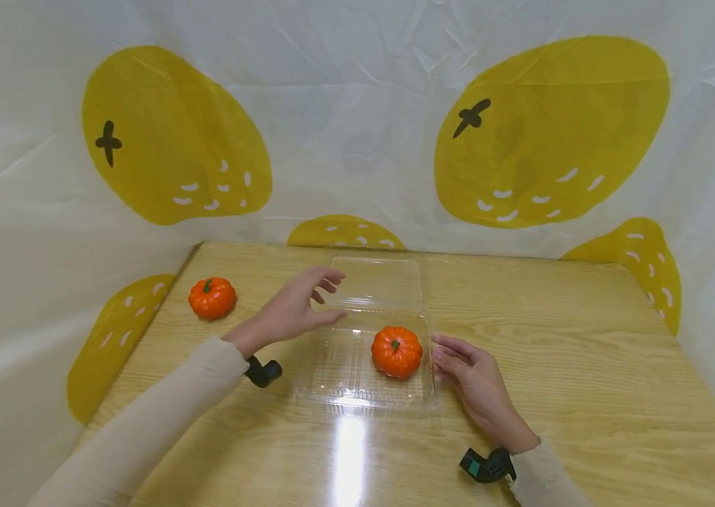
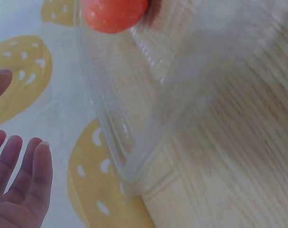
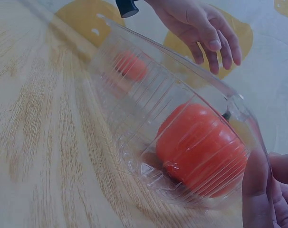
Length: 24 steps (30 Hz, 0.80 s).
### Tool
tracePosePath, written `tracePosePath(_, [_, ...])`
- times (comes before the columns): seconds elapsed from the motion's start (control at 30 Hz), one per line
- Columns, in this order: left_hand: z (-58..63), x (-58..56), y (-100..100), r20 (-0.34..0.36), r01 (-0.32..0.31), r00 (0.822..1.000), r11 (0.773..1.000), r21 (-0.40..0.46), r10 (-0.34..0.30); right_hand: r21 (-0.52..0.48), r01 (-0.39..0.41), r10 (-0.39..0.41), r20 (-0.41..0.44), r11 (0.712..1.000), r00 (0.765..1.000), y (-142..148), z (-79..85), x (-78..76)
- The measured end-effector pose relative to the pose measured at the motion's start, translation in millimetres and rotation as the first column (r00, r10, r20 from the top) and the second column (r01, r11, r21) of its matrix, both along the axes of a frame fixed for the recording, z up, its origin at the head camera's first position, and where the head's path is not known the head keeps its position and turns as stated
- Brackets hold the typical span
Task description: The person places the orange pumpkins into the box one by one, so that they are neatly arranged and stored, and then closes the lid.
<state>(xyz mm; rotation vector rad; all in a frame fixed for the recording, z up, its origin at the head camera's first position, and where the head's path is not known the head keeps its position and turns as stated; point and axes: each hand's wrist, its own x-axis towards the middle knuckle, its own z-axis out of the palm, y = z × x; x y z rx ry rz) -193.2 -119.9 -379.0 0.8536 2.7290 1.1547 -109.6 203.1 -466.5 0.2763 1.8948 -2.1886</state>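
A clear plastic clamshell container stands on the wooden table, its lid folded back away from the person. In its right half sits an orange toy pumpkin with a green stem; the right wrist view shows this pumpkin through the ribbed wall. My right hand holds the container's right edge, with fingers against the wall at the rim. Over the left side of the container, my left hand hovers with fingers spread and nothing in it. A second orange pumpkin lies on the table left of that hand.
The wooden table reaches back to a white cloth printed with large yellow fruits, which also hangs at both sides. Black wrist cameras sit on the left wrist and the right wrist.
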Motion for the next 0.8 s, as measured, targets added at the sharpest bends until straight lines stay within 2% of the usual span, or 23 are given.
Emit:
tracePosePath(0.3, [0.4,-1.3,-19,-0.038,-0.043,0.998,0.999,0.002,0.043,0.009,-0.002,0.002,0.0,1.0,1.0,-1,-1.5,-0.8])
tracePosePath(0.53, [5.4,0.4,-34,-0.009,-0.084,0.996,0.996,0.014,0.085,0.011,0.005,-0.005,0.004,1.0,1.0,-2,-0.5,-0.5])
tracePosePath(0.8, [5.3,-0.5,-53,0.003,-0.135,0.991,0.991,0.025,0.135,0.014,-0.004,0.004,-0.002,1.0,1.0,-1,-0.5,-0.3])
